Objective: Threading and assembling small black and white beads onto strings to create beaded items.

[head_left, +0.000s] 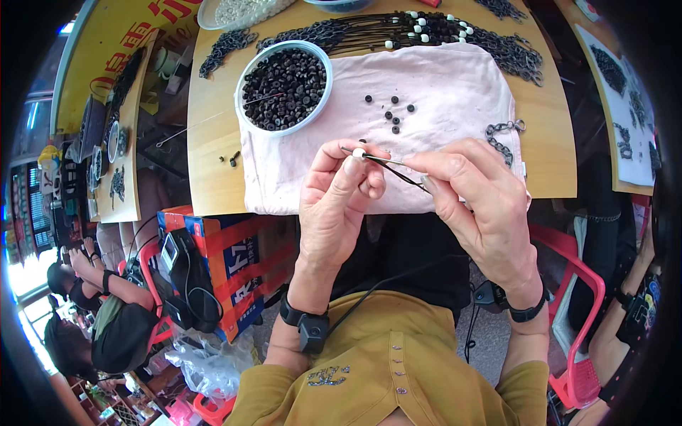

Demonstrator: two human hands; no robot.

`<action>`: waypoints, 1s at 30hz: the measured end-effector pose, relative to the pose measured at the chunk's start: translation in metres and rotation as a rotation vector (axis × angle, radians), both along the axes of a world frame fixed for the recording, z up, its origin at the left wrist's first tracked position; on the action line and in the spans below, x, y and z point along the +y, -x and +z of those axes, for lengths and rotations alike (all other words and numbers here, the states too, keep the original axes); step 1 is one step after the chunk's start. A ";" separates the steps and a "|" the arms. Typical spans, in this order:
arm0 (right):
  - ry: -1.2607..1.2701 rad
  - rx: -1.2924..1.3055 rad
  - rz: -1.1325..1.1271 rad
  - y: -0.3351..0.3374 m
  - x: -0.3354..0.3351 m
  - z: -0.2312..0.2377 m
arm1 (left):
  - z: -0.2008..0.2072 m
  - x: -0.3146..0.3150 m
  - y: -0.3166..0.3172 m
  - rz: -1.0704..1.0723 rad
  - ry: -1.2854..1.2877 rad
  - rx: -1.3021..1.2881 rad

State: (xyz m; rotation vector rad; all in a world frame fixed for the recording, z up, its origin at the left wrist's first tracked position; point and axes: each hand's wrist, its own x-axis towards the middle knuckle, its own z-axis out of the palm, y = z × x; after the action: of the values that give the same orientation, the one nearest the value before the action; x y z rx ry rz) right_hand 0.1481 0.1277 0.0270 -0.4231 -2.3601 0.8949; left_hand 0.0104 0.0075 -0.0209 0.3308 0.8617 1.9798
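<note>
Between the thumb and index finger of my left hand (331, 195), a small white bead (359, 153) is pinched above a pink cloth (447, 92). A doubled black cord (401, 176) runs from the bead toward my right hand (483, 192). The right thumb and index finger are closed on a thin, pale needle-like piece (384, 160) that reaches to the bead. Several loose black beads (388, 115) lie on the cloth beyond my hands. To their left, a white round bowl (329, 86) holds many black beads (284, 85). A short dark chain (499, 147) rests at the cloth's right edge.
Bundles of black cords with white beads (419, 30) and dark chains (522, 60) lie along the table's far side. A thin wire with a looped end (186, 130) leans across the bowl. A red-orange box (213, 263) stands at left; a pink chair (593, 284) at right. Other people sit nearby.
</note>
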 end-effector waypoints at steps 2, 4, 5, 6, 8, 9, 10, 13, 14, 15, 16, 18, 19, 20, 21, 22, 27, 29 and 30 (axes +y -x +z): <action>0.056 -0.017 -0.002 0.000 -0.001 0.000 | 0.000 0.000 0.000 -0.001 0.000 0.000; 0.101 0.008 -0.004 0.001 -0.004 -0.003 | 0.000 0.000 0.001 -0.003 0.000 -0.016; 0.147 0.032 -0.006 0.002 -0.006 -0.005 | 0.000 0.000 0.001 -0.001 0.000 -0.016; 0.146 0.033 -0.005 0.003 -0.008 -0.007 | 0.001 -0.001 0.001 0.000 0.004 -0.018; 0.147 0.067 -0.024 0.003 -0.010 -0.011 | -0.001 0.000 0.001 0.002 0.006 -0.024; 0.145 0.065 -0.023 0.004 -0.012 -0.011 | -0.001 0.000 0.000 0.005 0.005 -0.023; 0.164 0.069 -0.028 0.004 -0.014 -0.011 | -0.001 0.000 0.000 0.009 0.006 -0.020; 0.167 0.072 -0.027 0.004 -0.013 -0.011 | 0.000 0.000 0.001 0.001 0.000 -0.002; 0.153 0.071 -0.022 0.005 -0.012 -0.011 | 0.000 -0.001 0.001 0.002 -0.001 -0.003; 0.152 0.070 -0.020 0.004 -0.011 -0.010 | 0.000 -0.002 0.001 -0.004 0.010 0.003; 0.172 0.061 -0.001 0.004 -0.010 -0.009 | 0.000 -0.002 0.001 -0.012 0.020 0.008; 0.188 0.050 0.022 0.003 -0.006 -0.007 | -0.001 -0.002 0.000 -0.012 0.010 0.010; 0.231 0.042 0.040 0.002 -0.005 -0.006 | -0.001 -0.002 -0.001 -0.012 0.003 0.015; 0.273 0.033 0.059 0.002 -0.004 -0.005 | -0.001 -0.002 -0.003 -0.005 0.000 0.015; 0.271 0.032 0.067 0.003 -0.004 -0.006 | 0.000 -0.002 -0.004 -0.005 0.018 0.040; 0.302 0.039 0.068 0.003 -0.005 -0.007 | 0.000 -0.002 -0.006 -0.006 0.035 0.064; 0.349 0.009 0.071 0.001 -0.006 -0.005 | -0.002 -0.001 -0.010 0.038 0.037 0.122; 0.380 -0.029 0.038 -0.001 -0.007 -0.002 | -0.002 -0.002 -0.009 0.045 0.035 0.133; 0.377 -0.031 0.041 -0.003 -0.007 -0.001 | -0.003 -0.002 -0.008 0.042 0.031 0.111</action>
State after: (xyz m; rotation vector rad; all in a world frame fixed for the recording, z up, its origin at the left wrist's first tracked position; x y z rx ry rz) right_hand 0.1514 0.1203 0.0263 -0.5403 -2.2328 1.3689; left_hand 0.0187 0.0058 -0.0235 0.4110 0.9764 1.9994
